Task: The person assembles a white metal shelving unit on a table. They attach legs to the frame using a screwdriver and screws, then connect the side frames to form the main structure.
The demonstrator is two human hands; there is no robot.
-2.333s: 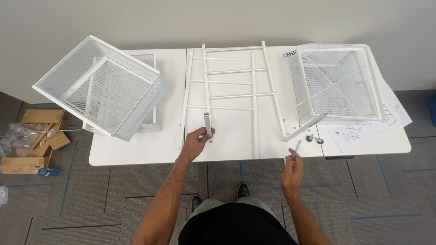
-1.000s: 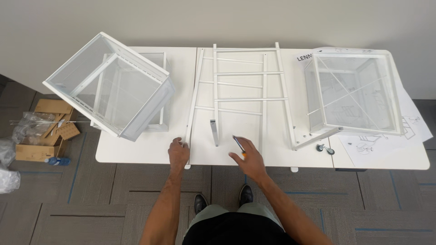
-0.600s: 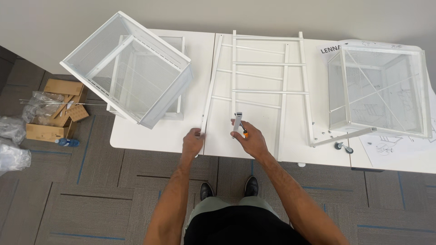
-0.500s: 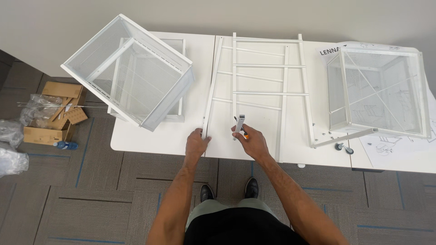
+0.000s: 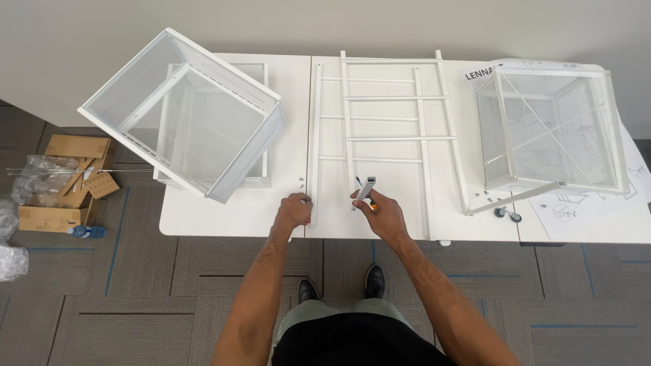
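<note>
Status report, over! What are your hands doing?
Left hand grips the frame rail's near end. Right hand holds a short white tube. Nothing blocking, over.

On the floor at the far left, beside the white table (image 5: 224, 217), sits an open brown cardboard box (image 5: 57, 181), rectangular, with its flaps spread. Crumpled clear plastic bags (image 5: 42, 173) lie in and over it, and more clear plastic (image 5: 10, 244) bunches at the left edge. At the table's far right, white paper instruction sheets (image 5: 583, 207) with black line drawings lie flat, partly under a white mesh basket (image 5: 553, 129). No screens or signs show.
</note>
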